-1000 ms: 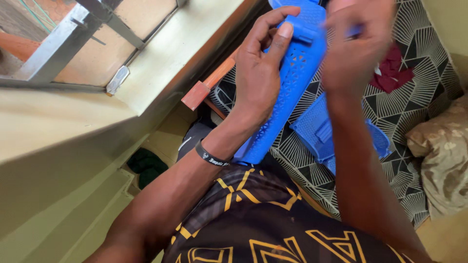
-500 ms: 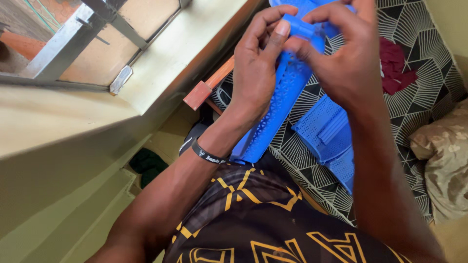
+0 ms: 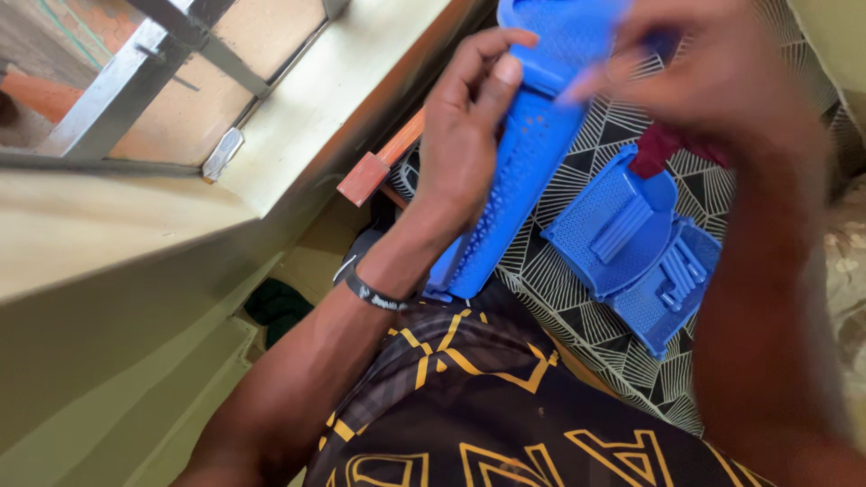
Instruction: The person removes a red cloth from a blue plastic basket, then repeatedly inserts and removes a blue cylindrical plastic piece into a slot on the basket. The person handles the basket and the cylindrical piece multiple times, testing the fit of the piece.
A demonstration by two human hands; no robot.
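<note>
My left hand (image 3: pixel 469 135) grips a long blue perforated plastic panel (image 3: pixel 519 180) that stands on edge over my lap, thumb pressed on its face. My right hand (image 3: pixel 704 81) is blurred at the panel's top end, fingers touching or pinching that end. More blue plastic parts (image 3: pixel 636 243), one rounded and one slatted, lie on the black-and-white patterned cloth (image 3: pixel 586 325) below my right arm. A dark band circles my left wrist (image 3: pixel 374 296).
A pale window sill (image 3: pixel 325 99) and metal window frame (image 3: pixel 135 81) run along the left. A reddish wooden bar end (image 3: pixel 365 176) sticks out near my left hand. A dark red item (image 3: pixel 658 149) lies on the cloth. Cream wall is below left.
My right hand has shifted up and right along the panel's top end and is now blurred. The loose blue parts on the cloth are more exposed. My left hand keeps its grip.
</note>
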